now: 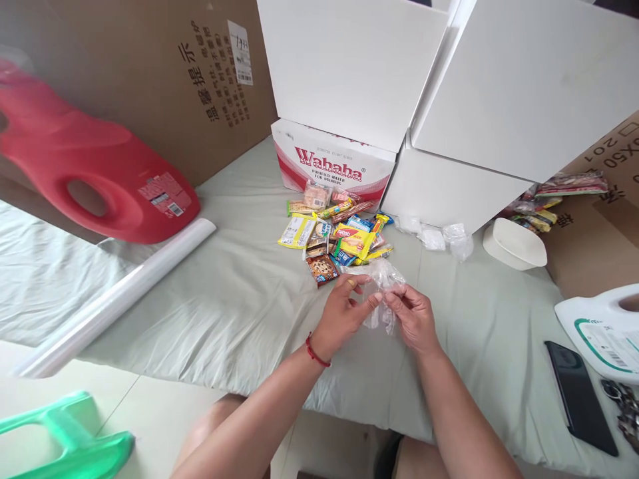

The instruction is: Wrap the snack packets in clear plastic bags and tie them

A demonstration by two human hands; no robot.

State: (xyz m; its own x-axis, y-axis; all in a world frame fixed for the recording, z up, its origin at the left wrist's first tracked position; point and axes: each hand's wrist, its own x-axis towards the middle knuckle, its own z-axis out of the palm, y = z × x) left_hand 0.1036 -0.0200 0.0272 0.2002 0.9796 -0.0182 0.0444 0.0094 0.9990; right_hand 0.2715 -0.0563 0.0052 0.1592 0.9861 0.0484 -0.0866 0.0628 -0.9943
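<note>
Cardboard (150, 66) at far left carries the heading "温馨提示"; at the back, a carton (334, 164) reads "Wahaha, PURIFIED WATER FOR DRINKING". Before it lies a snack heap (324, 229). Nearer you, your left hand (344, 311) and right hand (414, 319) both grasp a crumpled clear plastic bag (382, 274). One yellow packet (356, 243) in the heap says "nabati".

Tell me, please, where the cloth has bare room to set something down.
Bare cloth lies between the white roll and the snack pile, and between the right hand and the black phone. It is crowded before the Wahaha box and around the white bottle.
</note>
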